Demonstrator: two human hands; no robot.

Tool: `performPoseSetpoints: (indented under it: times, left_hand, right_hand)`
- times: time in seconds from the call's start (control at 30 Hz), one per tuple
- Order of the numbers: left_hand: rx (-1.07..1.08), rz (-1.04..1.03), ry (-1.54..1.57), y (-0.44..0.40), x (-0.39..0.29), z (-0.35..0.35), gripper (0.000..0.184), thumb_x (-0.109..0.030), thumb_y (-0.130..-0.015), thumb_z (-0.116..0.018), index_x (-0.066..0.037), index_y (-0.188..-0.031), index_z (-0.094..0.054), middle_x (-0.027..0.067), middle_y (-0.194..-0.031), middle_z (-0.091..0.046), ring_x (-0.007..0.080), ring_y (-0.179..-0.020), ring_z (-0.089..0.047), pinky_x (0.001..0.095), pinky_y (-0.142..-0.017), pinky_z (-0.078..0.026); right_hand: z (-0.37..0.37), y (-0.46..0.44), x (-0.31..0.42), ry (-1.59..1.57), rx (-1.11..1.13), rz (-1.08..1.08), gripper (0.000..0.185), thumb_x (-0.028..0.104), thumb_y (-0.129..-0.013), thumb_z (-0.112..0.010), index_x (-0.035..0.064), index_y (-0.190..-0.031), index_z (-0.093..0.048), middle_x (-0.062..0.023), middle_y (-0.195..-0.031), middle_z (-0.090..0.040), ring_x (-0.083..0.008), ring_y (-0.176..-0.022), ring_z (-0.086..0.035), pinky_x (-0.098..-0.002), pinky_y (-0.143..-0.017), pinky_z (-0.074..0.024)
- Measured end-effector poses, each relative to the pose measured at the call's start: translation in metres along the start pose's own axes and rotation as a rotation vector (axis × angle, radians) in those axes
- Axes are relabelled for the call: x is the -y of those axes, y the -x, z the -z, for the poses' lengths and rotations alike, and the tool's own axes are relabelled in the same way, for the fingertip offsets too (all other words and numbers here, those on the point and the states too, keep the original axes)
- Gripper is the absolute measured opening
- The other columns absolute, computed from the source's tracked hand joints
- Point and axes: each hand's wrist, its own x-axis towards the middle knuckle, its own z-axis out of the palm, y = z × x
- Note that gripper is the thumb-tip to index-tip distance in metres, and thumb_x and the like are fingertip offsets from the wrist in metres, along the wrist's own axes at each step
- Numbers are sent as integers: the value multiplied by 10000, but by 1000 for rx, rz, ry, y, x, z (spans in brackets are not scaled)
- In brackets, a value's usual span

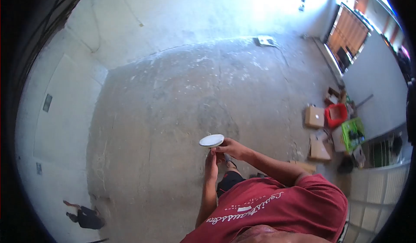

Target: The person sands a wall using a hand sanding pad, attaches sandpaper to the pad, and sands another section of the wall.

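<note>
A round white disc-shaped object [211,140] is held up in front of the red shirt, near the middle of the view. My right hand [228,147] grips its right edge, fingers closed on the rim. Just beneath the disc is my left hand [211,158], its fingers raised and close together against the underside. What the left fingers hold under the disc is too small to make out.
Cardboard boxes [314,117], a red container [336,115] and a green crate [353,132] stand along the right side. A white device [267,40] lies on the floor by the far wall. Another person [86,217] is at the lower left.
</note>
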Motion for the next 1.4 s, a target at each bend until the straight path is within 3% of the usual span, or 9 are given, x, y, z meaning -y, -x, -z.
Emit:
performPoseSetpoints:
  times: [0.07, 0.17, 0.27, 0.47, 0.63, 0.7, 0.83, 1.07, 1.4]
  left_hand:
    - [-37, 2, 139, -51, 5, 15, 396, -440, -1012, -409, -71, -1026, -550, -8, -852, -559, 91, -723, -523, 258, -635, -417]
    - [-75, 17, 192, -134, 6, 42, 267, -361, -975, -540, -97, -1016, -552, -18, -845, -552, 61, -703, -501, 222, -613, -404]
    - [-48, 46, 230, -213, -18, 63, 291, -381, -986, -514, -93, -989, -558, -19, -848, -578, 58, -698, -514, 224, -605, -392]
    - [-1, 68, 144, -371, -100, 96, 236, -324, -975, -547, -92, -1011, -576, -4, -897, -602, 70, -733, -527, 225, -678, -426]
    - [92, -103, 124, -490, -137, 110, 226, -258, -936, -628, -61, -1031, -576, 1, -911, -614, 73, -745, -534, 242, -683, -426]
    - [22, -180, 49, -536, -132, 120, 196, -135, -895, -683, -52, -1029, -567, 8, -898, -626, 74, -768, -562, 240, -689, -448]
    - [-98, -180, 90, -634, -119, 148, 270, -107, -864, -711, -37, -1059, -538, 33, -924, -632, 87, -835, -593, 241, -738, -477]
    - [-402, -217, 77, -768, -169, 197, 323, -86, -848, -719, -17, -1094, -521, 57, -970, -640, 109, -894, -607, 259, -761, -498]
    - [-551, -216, 52, -932, -187, 302, 299, -108, -852, -722, -12, -1074, -548, 74, -963, -662, 123, -863, -645, 255, -747, -502]
  right_hand:
    - [20, -50, 17, 91, 13, -62, 388, 203, -896, -681, -15, -1201, -581, -23, -1078, -646, -110, -990, -566, -284, -891, -443]
    - [49, -127, 21, 86, 17, 11, 370, 182, -899, -665, 18, -1221, -585, -18, -1134, -633, -105, -1040, -547, -309, -912, -430]
    - [68, -190, 48, 58, -143, -72, 379, 204, -899, -664, 47, -1235, -585, -5, -1154, -631, -105, -1064, -542, -309, -912, -425]
    - [129, -326, 104, 88, -108, 213, 368, 216, -888, -663, 36, -1204, -610, -13, -1124, -649, -126, -1014, -573, -312, -895, -436]
    - [147, -436, 167, 56, -188, 115, 376, 246, -905, -660, 69, -1232, -599, -5, -1119, -652, -108, -1013, -572, -300, -869, -438]
    - [167, -481, 170, 75, -185, 52, 407, 259, -900, -669, 65, -1248, -587, -12, -1137, -642, -114, -1018, -569, -298, -871, -435]
    - [193, -590, 195, 98, -98, -11, 424, 261, -898, -673, 59, -1258, -578, -21, -1151, -632, -123, -1022, -566, -298, -865, -439]
    - [205, -773, 268, 272, 245, 114, 377, 238, -887, -663, 11, -1185, -619, -37, -1057, -653, -126, -939, -555, -294, -803, -452]
    - [202, -981, 296, 316, 305, -2, 384, 298, -892, -654, 10, -1144, -629, -49, -1012, -662, -145, -922, -582, -309, -801, -465]
